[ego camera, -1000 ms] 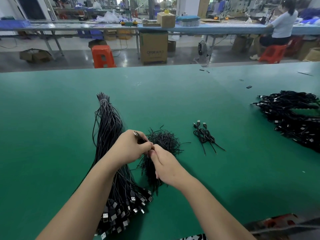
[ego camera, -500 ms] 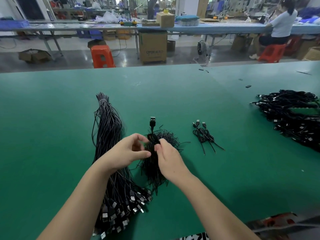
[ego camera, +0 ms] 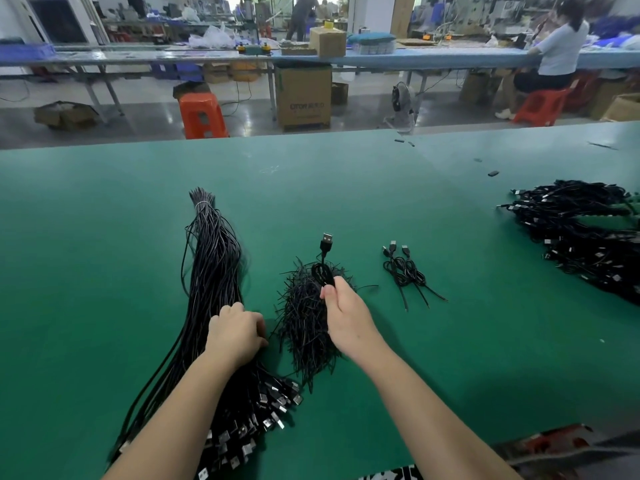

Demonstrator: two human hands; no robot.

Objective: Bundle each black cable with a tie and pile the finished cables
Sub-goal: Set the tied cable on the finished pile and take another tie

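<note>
- right hand (ego camera: 349, 317) pinches a coiled black cable (ego camera: 322, 273) at its waist, thumb and fingers pressed on the loops; usb plug (ego camera: 327, 241) sticks up toward the far edge of the tabletop (ego camera: 104, 237).
- coil hangs just above the loose heap of ties (ego camera: 304, 317), mid tabletop, a bit toward the near edge.
- left hand (ego camera: 235, 332) rests on the long bundle of unworked cables (ego camera: 214, 271) on the left side; fingers curl down into the strands, can't tell if it grips one or just presses.
- cannot tell if a tie is already twisted round the coil, too dark against the ties.
- judgement: step in hand is finishing this coil and dropping it with the done ones.
- to do it well: keep the pinch tight at the waist so the loops don't spring open; check the tie is twisted snug before letting go.
- two finished cables (ego camera: 403, 268) lie right of the tie heap; lay this one beside them, plugs same way.
- big pile of cables (ego camera: 581, 237) at the right edge, well apart.
- risk: stray ties snagging on the coil as it lifts.
</note>
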